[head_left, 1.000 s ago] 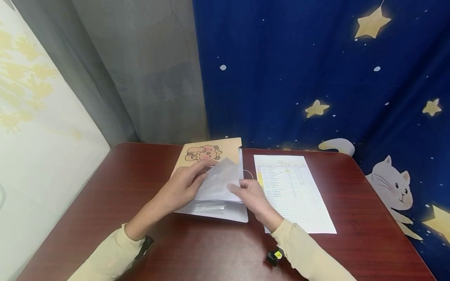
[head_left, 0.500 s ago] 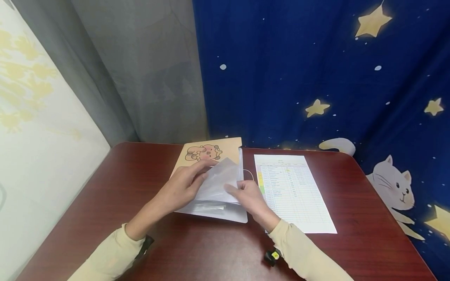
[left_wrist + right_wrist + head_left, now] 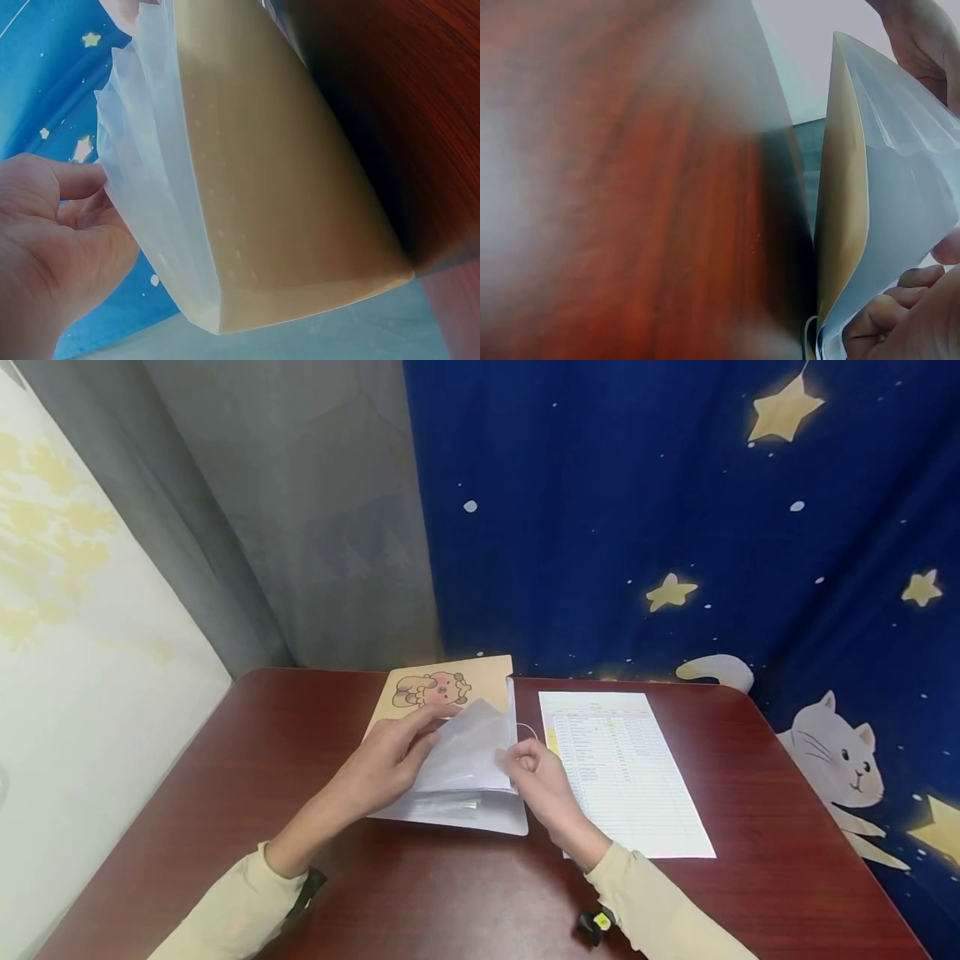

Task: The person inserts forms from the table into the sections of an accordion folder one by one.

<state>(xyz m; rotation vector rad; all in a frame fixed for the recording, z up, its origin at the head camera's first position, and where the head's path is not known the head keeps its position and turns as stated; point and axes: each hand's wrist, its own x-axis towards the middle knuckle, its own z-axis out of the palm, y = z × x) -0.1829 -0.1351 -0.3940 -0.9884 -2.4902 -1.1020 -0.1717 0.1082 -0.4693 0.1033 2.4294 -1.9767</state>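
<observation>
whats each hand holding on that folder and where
The left hand holds up the translucent sleeve pages of the folder by their top edge. The right hand pinches the pages' right edge.

no text, label, brand or number can be read in any view. the printed sheet (image 3: 624,770) on the desk (image 3: 780,827) carries a table of fine rows and a short heading, all too small to make out. the tan folder (image 3: 450,681) bears only a cartoon drawing, with no lettering visible. the blue curtain (image 3: 675,510) shows stars and a cat, no words. the small yellow tag (image 3: 601,922) at the right sleeve is too small to read.
</observation>
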